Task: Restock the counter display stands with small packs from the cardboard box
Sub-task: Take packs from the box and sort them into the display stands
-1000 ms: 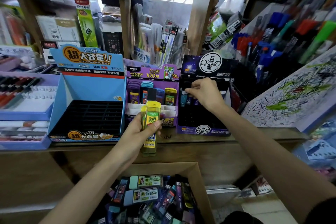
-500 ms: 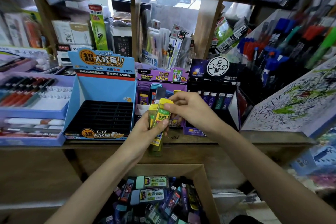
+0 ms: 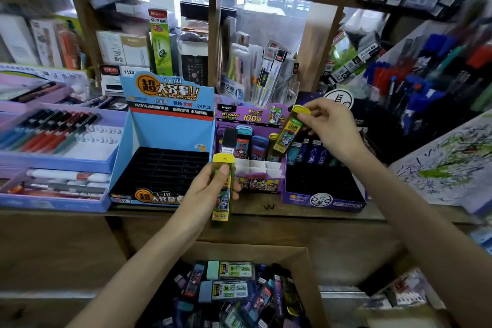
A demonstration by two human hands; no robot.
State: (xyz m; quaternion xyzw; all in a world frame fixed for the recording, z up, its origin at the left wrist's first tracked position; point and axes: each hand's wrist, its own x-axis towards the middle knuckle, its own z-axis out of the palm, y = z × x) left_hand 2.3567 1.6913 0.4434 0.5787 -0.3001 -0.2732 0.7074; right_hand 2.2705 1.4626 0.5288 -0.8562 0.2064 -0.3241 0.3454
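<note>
Right hand point(image 3: 330, 130) has swung over the purple stand point(image 3: 255, 114), pinching the cap of a likely light, stiff yellow pack point(image 3: 288, 133); left hand point(image 3: 210, 192) grips a second pack point(image 3: 221, 208)

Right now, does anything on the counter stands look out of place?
One thing: a black pack sits among the coloured packs in the purple middle stand. It looks like a different product, possibly misplaced. The blue stand shows no packs.

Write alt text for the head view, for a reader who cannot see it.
A person's right hand pinches a yellow-capped pack near the purple display stand, while the left hand grips a second yellow pack; a cardboard box of packs sits below.
</note>
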